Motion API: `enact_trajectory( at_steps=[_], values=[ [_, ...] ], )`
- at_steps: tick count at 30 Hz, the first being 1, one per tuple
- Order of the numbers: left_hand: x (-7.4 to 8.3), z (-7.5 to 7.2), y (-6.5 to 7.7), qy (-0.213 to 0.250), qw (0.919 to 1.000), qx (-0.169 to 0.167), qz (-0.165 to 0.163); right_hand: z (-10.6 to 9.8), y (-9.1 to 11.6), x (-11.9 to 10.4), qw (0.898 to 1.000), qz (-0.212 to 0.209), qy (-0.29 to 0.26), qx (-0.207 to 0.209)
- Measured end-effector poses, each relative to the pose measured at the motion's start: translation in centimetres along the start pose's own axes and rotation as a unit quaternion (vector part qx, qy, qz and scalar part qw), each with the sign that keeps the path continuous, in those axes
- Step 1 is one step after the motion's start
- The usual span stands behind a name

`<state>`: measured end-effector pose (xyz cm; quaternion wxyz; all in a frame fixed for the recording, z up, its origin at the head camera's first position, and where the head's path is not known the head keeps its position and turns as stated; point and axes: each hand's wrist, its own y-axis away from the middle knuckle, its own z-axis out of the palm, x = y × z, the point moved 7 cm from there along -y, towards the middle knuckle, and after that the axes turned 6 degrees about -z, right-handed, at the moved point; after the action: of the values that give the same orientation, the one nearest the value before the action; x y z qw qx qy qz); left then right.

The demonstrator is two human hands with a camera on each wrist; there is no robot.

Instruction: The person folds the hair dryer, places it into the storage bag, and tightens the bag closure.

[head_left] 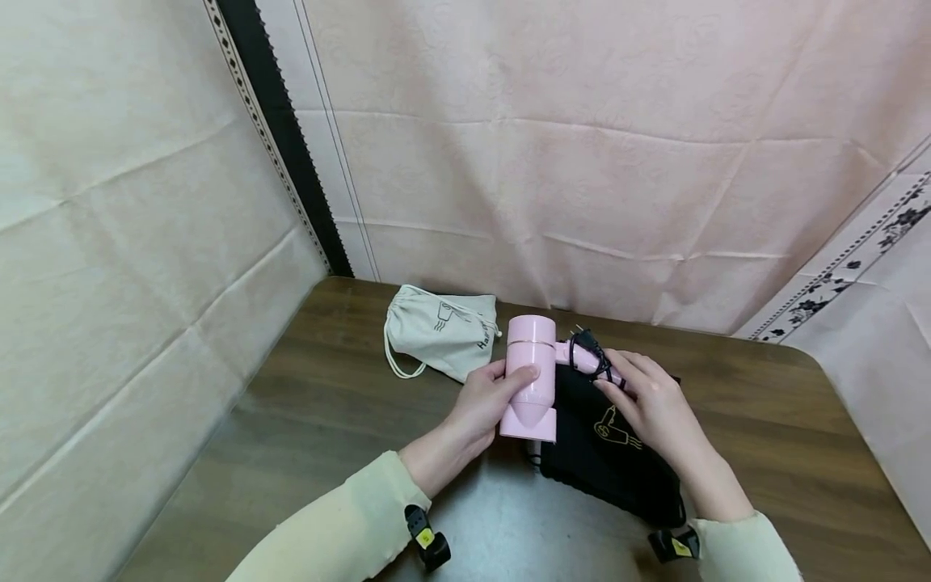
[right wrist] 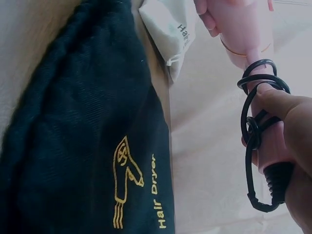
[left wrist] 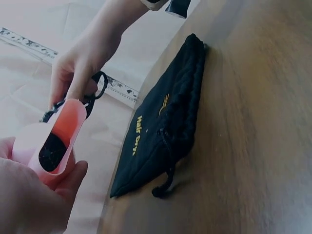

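Note:
A pink hair dryer (head_left: 532,364) is held up over the table by both hands. My left hand (head_left: 486,402) grips its barrel, thumb across the front, with the nozzle toward me. On the handle, my right hand (head_left: 650,398) pinches the pink grip where the black cord (right wrist: 249,126) is wound around it. The plug (head_left: 586,339) sticks out near the right fingertips. Beneath the dryer lies a black drawstring pouch (head_left: 607,453) with a gold dryer print; the lettering "Hair Dryer" shows in the right wrist view.
A white drawstring pouch (head_left: 444,327) lies at the back of the wooden table (head_left: 313,420), left of the dryer. Pale cloth curtains (head_left: 582,162) hang behind the table and along its sides. Each wrist wears a small black camera (head_left: 427,537).

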<state>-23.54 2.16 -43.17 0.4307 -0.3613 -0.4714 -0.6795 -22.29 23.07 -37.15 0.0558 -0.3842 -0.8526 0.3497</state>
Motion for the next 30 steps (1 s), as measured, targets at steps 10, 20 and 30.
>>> enact_trajectory(
  at_steps=[10,20,30],
  values=[
    [0.6,0.7,-0.7,0.037,0.9974,0.043,0.046,0.9,-1.7,0.2,1.000,0.028,0.004,0.011],
    [2.3,-0.7,-1.1,-0.012,0.9985,0.021,0.050,1.5,-1.1,1.5,0.977,0.152,-0.129,-0.077],
    [3.4,-1.1,-0.9,-0.018,0.9989,-0.011,0.043,2.6,0.3,2.2,0.903,0.273,-0.324,-0.069]
  ],
)
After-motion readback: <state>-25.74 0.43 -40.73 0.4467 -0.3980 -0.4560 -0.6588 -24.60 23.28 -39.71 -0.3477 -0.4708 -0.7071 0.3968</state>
